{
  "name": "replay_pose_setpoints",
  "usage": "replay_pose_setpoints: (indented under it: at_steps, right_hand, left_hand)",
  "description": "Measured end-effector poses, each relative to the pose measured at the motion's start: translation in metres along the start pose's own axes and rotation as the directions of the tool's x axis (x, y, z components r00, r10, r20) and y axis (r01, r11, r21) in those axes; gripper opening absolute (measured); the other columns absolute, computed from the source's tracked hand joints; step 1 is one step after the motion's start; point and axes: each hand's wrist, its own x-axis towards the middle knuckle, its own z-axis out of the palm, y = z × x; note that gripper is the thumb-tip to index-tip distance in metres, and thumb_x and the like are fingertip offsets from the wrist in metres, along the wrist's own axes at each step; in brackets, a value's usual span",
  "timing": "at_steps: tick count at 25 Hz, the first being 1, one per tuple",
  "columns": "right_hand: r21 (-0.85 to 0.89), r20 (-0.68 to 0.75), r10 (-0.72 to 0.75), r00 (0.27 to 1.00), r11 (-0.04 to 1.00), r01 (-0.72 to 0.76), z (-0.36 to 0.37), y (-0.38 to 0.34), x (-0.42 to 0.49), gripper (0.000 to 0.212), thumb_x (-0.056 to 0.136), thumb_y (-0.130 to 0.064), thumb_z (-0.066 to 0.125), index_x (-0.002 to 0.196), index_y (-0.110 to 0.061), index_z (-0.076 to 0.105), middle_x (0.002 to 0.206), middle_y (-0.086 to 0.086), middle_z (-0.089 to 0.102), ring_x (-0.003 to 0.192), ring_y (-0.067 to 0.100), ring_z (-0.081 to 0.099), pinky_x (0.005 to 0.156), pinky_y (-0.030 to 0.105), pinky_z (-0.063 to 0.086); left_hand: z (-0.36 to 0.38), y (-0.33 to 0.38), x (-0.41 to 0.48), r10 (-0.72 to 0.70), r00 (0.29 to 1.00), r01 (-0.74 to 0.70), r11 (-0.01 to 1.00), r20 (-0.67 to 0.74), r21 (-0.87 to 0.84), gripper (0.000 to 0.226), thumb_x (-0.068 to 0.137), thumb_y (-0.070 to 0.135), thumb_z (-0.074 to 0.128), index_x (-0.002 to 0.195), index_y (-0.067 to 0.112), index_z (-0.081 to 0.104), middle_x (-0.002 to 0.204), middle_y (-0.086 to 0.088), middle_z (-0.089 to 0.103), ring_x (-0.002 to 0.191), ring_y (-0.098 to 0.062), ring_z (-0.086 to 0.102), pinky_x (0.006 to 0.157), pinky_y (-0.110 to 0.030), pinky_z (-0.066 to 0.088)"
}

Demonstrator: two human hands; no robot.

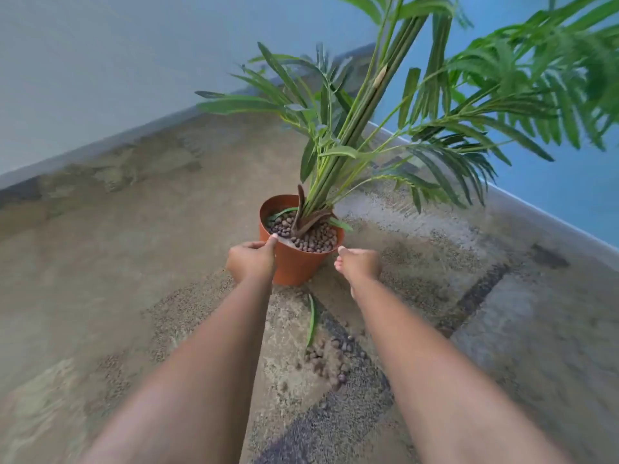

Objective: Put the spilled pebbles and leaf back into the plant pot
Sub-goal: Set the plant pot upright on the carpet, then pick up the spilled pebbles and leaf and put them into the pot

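An orange plant pot (294, 266) stands on the carpet, filled with brown pebbles around a tall green palm (368, 128). My left hand (252, 261) grips the pot's near left rim, thumb over the edge. My right hand (358, 264) hovers just right of the pot, fingers curled, a small gap between it and the rim. A pile of spilled brown pebbles (330, 360) lies on the carpet between my forearms. A narrow green leaf (312, 321) lies flat just beyond the pile, pointing toward the pot.
The patterned beige and grey carpet (134, 246) spreads all around. A pale wall meets a blue wall (552, 202) in the corner behind the plant. Long fronds hang out over the floor to the right.
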Motion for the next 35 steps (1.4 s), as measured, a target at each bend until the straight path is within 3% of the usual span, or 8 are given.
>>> replay_pose_setpoints:
  at_steps: [7,12,15,19,23,27,31,35]
  right_hand:
    - [-0.049,0.050,0.036,0.998,0.998,-0.033,0.015,-0.008,0.013,0.019,0.088,-0.022,0.071,0.090,-0.003,0.073,0.059,-0.003,0.062,0.064,0.017,0.072,0.073,0.036,0.061]
    - [-0.184,-0.008,-0.058,0.998,0.981,0.055,0.027,-0.010,0.010,0.010,0.086,-0.009,0.068,0.091,-0.002,0.073,0.059,0.001,0.068,0.055,0.011,0.068,0.053,0.025,0.058]
    - [-0.250,0.031,-0.118,0.993,0.961,0.122,0.041,-0.011,-0.001,0.013,0.086,-0.010,0.067,0.091,0.000,0.072,0.072,0.010,0.075,0.062,0.019,0.072,0.062,0.034,0.062]
    - [-0.322,0.082,-0.188,0.979,0.924,0.205,0.055,-0.006,-0.008,0.012,0.085,-0.012,0.068,0.090,-0.001,0.069,0.082,0.013,0.074,0.068,0.023,0.073,0.064,0.034,0.062]
    - [-0.526,0.251,-0.224,0.942,0.785,0.327,0.043,-0.017,-0.010,0.024,0.087,-0.026,0.071,0.094,-0.004,0.067,0.084,0.007,0.072,0.067,0.017,0.070,0.056,0.015,0.054]
    - [-0.596,0.612,-0.151,0.777,0.559,0.577,-0.010,-0.035,-0.023,0.014,0.091,-0.020,0.067,0.093,-0.007,0.071,0.076,0.004,0.071,0.073,0.022,0.073,0.071,0.038,0.061]
    - [-0.608,0.695,-0.112,0.710,0.434,0.664,-0.090,-0.003,-0.039,0.007,0.088,-0.016,0.069,0.085,-0.021,0.073,0.070,-0.018,0.062,0.054,-0.004,0.062,0.057,0.014,0.053]
    - [-0.617,0.686,-0.121,0.718,0.427,0.661,-0.122,0.066,-0.033,0.008,0.088,-0.016,0.069,0.091,-0.022,0.075,0.095,-0.009,0.074,0.063,-0.011,0.057,0.054,0.000,0.038]
  left_hand:
    - [0.023,0.007,0.015,-0.028,0.998,0.035,0.993,-0.061,0.111,0.024,0.074,0.029,0.081,0.078,0.006,0.076,0.075,-0.014,0.074,0.066,-0.027,0.072,0.066,-0.040,0.063]
    - [0.011,-0.007,0.033,-0.112,0.989,0.117,0.992,-0.091,0.047,0.020,0.074,0.023,0.082,0.076,0.005,0.074,0.076,-0.017,0.073,0.066,-0.030,0.072,0.066,-0.040,0.062]
    - [-0.005,-0.026,0.047,-0.155,0.988,0.155,0.988,0.005,-0.011,0.022,0.077,0.016,0.074,0.091,0.000,0.070,0.086,-0.019,0.073,0.080,-0.033,0.072,0.075,-0.045,0.061]
    - [-0.023,-0.041,0.048,-0.251,0.967,0.243,0.957,-0.031,-0.157,0.017,0.074,0.004,0.080,0.081,-0.006,0.068,0.068,-0.017,0.071,0.054,-0.025,0.072,0.057,-0.038,0.062]
    - [-0.034,-0.044,0.029,-0.128,0.986,0.145,0.976,0.109,-0.162,0.030,0.080,0.006,0.071,0.106,-0.008,0.063,0.094,-0.021,0.072,0.077,-0.029,0.071,0.072,-0.044,0.062]
    - [-0.053,-0.047,-0.012,0.056,0.993,-0.064,0.995,0.102,0.076,0.010,0.084,0.005,0.071,0.074,0.003,0.070,0.073,-0.016,0.073,0.069,-0.032,0.072,0.066,-0.049,0.062]
    - [-0.077,-0.082,-0.058,0.242,0.927,-0.349,0.836,0.287,0.423,0.014,0.083,0.007,0.070,0.070,0.010,0.071,0.063,-0.001,0.069,0.056,-0.016,0.066,0.050,-0.029,0.055]
    - [-0.090,-0.128,-0.082,0.244,0.905,-0.405,0.745,0.349,0.530,0.013,0.085,0.011,0.071,0.076,0.021,0.072,0.065,0.014,0.064,0.061,0.001,0.061,0.052,-0.011,0.046]
